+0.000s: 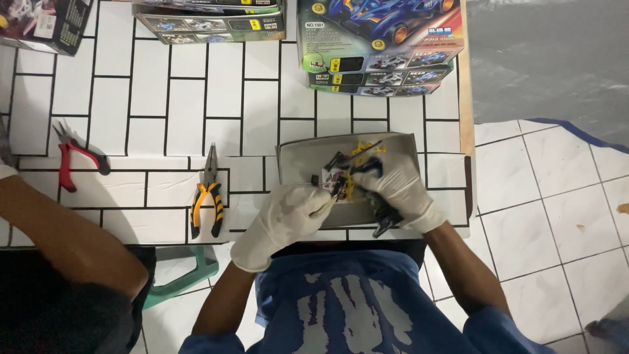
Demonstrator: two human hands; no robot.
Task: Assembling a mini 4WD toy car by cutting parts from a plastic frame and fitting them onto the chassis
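Model car parts (345,176), black with bits of yellow, sit bunched up between both gloved hands, right over a shallow grey cardboard tray (298,154) on the table. Left hand (283,219) has its fingers curled in, pinching something small at the edge of the parts, can't really make out what. Right hand (396,187) is wrapped around the black piece from the other side, fingers closed over it, with a dark bit poking out below the wrist.

Off to the left on the white brick-pattern tabletop (164,98) there's a pair of yellow-handled pliers (208,196), and further left red-handled cutters (73,160). Toy car kit boxes (380,46) are stacked at the far edge. Another person's arm (72,236) rests at the left.
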